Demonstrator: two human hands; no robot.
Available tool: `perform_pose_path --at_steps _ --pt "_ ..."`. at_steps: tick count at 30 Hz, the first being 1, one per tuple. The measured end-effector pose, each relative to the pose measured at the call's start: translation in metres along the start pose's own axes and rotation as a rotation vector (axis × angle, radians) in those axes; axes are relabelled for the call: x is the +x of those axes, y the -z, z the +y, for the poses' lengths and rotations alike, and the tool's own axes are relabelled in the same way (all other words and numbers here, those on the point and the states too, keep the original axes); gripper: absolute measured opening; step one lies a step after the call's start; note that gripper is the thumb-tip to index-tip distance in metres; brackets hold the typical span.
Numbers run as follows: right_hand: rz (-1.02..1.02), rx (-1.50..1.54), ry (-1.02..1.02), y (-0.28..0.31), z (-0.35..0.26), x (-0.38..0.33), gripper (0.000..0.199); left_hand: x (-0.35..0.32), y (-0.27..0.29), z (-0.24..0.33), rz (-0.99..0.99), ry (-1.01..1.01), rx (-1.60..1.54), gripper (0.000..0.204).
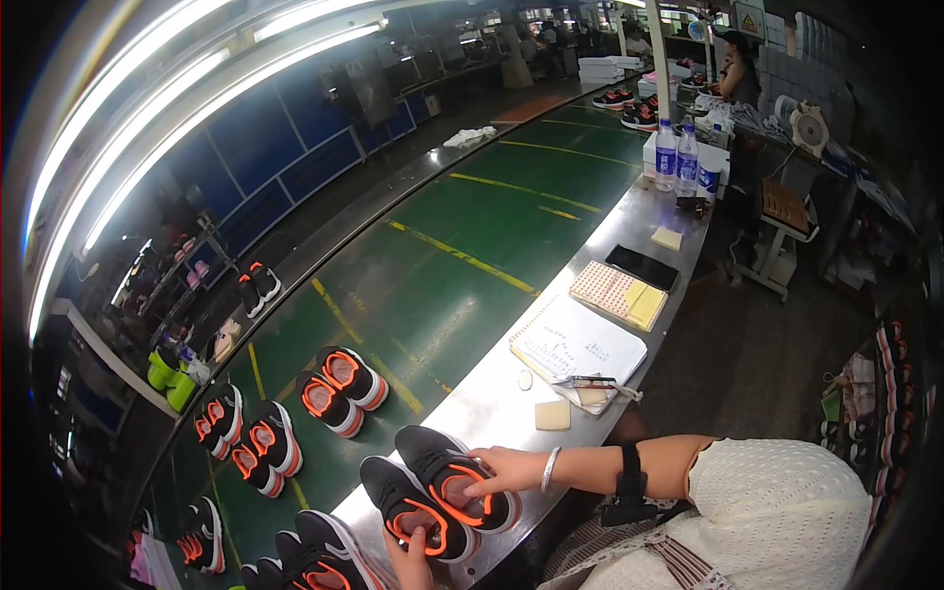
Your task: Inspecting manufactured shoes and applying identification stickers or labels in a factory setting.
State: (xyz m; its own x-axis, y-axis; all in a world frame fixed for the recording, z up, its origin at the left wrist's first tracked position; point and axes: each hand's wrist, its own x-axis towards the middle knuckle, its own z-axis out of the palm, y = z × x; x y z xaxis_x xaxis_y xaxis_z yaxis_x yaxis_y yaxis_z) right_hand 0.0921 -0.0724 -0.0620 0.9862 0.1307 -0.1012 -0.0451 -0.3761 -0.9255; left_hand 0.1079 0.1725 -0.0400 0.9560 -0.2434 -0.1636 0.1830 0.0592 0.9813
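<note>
Left of the left fingers [417,541], paired shoes [344,393] are standing on a green belt [457,236]. Those fingers are gripping a black-and-orange shoe [386,482] by its collar; just beside, the right fingers [490,458] are clasping its mate [423,450]. Right beyond them, a notebook [590,339] is lying on the surface [482,398].

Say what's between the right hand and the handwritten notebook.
Head view: a pale yellow square pad on the metal ledge between right hand and notebook; a small whitish oval piece lies nearby, left of the pad.
</note>
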Motion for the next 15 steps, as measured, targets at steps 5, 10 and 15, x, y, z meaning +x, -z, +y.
perform_pose_path --at_steps 5,10,15 --pt "0.007 -0.01 0.004 0.0005 -0.0016 -0.0005 0.084 0.0001 0.0008 0.0004 0.004 0.006 -0.001 0.054" --pt "-0.005 -0.003 -0.006 0.0013 -0.0037 -0.0014 0.08 0.0008 0.0014 0.0017 -0.001 0.021 0.023 0.054" --pt "0.008 0.01 -0.005 -0.0009 -0.0035 0.0 0.08 -0.0009 -0.0007 0.0055 0.019 0.005 0.02 0.054"
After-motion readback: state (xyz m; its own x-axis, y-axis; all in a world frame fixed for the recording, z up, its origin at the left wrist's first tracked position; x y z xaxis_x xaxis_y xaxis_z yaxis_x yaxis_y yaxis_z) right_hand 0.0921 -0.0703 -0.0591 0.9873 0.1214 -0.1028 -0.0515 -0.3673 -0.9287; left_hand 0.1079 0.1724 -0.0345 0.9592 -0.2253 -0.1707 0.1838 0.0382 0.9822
